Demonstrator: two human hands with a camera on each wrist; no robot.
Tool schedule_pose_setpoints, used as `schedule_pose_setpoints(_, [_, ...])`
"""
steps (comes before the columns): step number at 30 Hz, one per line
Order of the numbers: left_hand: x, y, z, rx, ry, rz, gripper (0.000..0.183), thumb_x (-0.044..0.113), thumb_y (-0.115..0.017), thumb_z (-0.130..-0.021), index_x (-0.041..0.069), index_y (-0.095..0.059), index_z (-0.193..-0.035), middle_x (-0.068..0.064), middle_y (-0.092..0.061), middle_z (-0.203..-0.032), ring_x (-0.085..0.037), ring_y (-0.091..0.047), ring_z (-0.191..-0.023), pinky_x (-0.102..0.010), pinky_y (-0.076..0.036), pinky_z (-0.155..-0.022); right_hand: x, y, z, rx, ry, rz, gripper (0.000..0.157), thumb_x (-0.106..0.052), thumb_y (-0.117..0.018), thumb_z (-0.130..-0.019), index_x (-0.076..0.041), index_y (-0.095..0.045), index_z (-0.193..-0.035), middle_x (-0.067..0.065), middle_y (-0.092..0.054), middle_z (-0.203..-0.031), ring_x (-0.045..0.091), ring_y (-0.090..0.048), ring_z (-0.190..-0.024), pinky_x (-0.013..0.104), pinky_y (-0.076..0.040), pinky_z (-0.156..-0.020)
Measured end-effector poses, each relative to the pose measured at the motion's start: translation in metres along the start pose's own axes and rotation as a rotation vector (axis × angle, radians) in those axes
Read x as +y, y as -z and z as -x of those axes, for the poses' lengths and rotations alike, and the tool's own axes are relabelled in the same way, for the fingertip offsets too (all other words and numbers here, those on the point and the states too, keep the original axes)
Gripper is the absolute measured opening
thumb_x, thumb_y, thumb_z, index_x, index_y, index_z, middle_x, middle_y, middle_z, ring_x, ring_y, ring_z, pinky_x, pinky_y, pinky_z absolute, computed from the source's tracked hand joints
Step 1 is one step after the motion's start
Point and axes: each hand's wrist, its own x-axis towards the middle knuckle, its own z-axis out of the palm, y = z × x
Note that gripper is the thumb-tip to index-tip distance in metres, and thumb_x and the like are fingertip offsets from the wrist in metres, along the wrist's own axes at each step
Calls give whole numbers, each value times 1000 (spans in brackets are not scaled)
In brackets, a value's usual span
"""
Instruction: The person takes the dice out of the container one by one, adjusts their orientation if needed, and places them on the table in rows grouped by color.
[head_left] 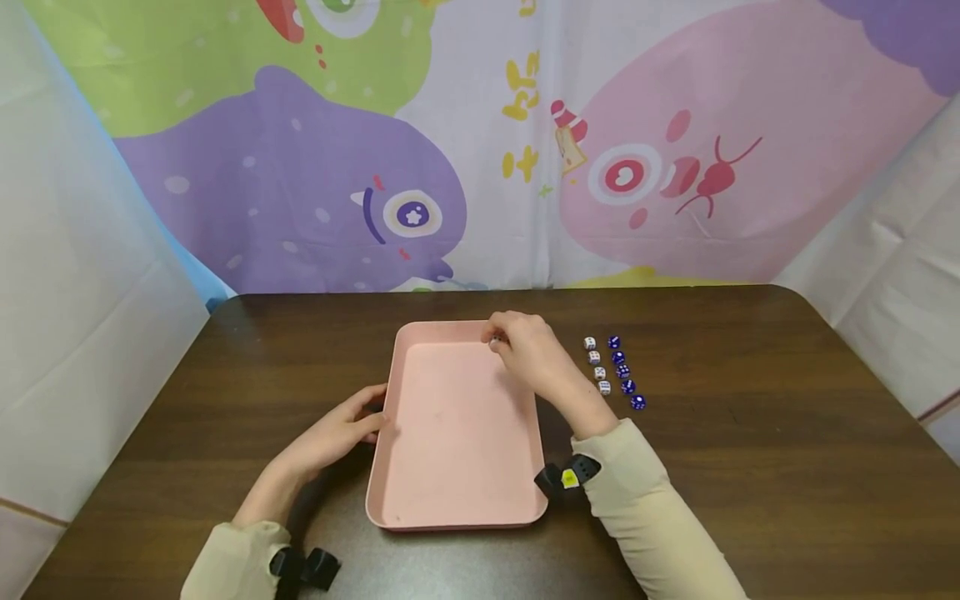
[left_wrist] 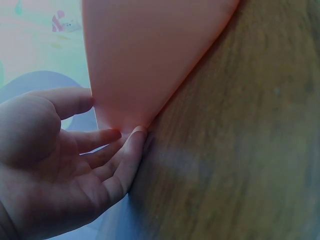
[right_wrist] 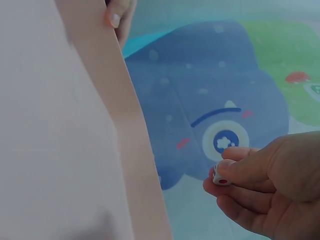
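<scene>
A pink rectangular tray (head_left: 457,521) lies on the table. My left hand (head_left: 348,429) holds its left side, thumb at the rim and fingers against the outer wall, as the left wrist view also shows. Over the tray's far right corner, my right hand (head_left: 528,354) pinches a white die (right_wrist: 220,176) with a red pip and dark pips between thumb and fingers. To the right of the tray stand a column of white dice (head_left: 600,373) and, beside it, a column of dark blue dice (head_left: 623,372).
The dark wooden table (head_left: 750,467) runs back to a cartoon-printed cloth (head_left: 525,233). White cloth walls (head_left: 82,275) stand at both sides. Black straps with small cameras (head_left: 303,568) sit on both wrists.
</scene>
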Motion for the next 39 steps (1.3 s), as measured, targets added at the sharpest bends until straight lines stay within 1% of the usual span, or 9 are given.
schedule_pose_setpoints(7, [1,1,0,-13,-13,4,53,22,-47,-93,1,-28,-138,-21,-35,-136,-25,-51,-106,-32,-46,-84,14,11,7,29,-1,5,8,-4,-58,-86,-9,-64,-86,6,-64,-88,18,-58,-74,31,-48,-66])
schedule_pose_setpoints(11, [1,0,0,-8,-8,8,53,22,-48,-93,2,-29,-138,-20,-37,-135,-24,-51,-105,-32,-46,-84,22,14,14,16,-7,15,8,-4,-58,-86,-9,-64,-86,6,-63,-86,17,-57,-74,31,-48,-66])
schedule_pose_setpoints(17, [0,-1,-1,-4,-10,17,52,20,-48,-93,2,-30,-138,-20,-37,-135,-25,-51,-106,-32,-46,-84,32,17,25,-6,-18,28,6,-4,-61,-84,-8,-66,-85,4,-61,-80,15,-52,-68,29,-45,-63])
schedule_pose_setpoints(23, [0,0,0,-10,-26,18,53,19,-48,-93,0,-28,-138,-23,-36,-134,-26,-51,-106,-31,-46,-83,41,19,31,-7,-20,34,9,-5,-63,-83,-6,-70,-89,5,-64,-85,16,-55,-71,31,-46,-65])
schedule_pose_setpoints(29, [0,0,0,-6,-12,18,53,20,-48,-93,1,-29,-138,-21,-37,-134,-25,-50,-107,-30,-46,-83,51,20,39,-5,-23,45,10,-5,-63,-83,-6,-70,-89,6,-66,-88,17,-59,-77,33,-48,-68])
schedule_pose_setpoints(37, [0,0,-1,-11,-9,11,51,21,-48,-93,2,-30,-138,-20,-38,-134,-26,-50,-107,-33,-45,-83,62,23,51,-12,-18,54,8,-4,-63,-82,-4,-70,-88,6,-66,-86,17,-58,-74,32,-48,-66])
schedule_pose_setpoints(39, [0,0,-1,-14,-11,6,51,21,-47,-93,2,-30,-138,-20,-39,-134,-26,-50,-107,-33,-45,-83,65,23,53,-7,-14,64,7,-3,-64,-81,-4,-69,-87,6,-65,-85,17,-58,-75,34,-48,-67])
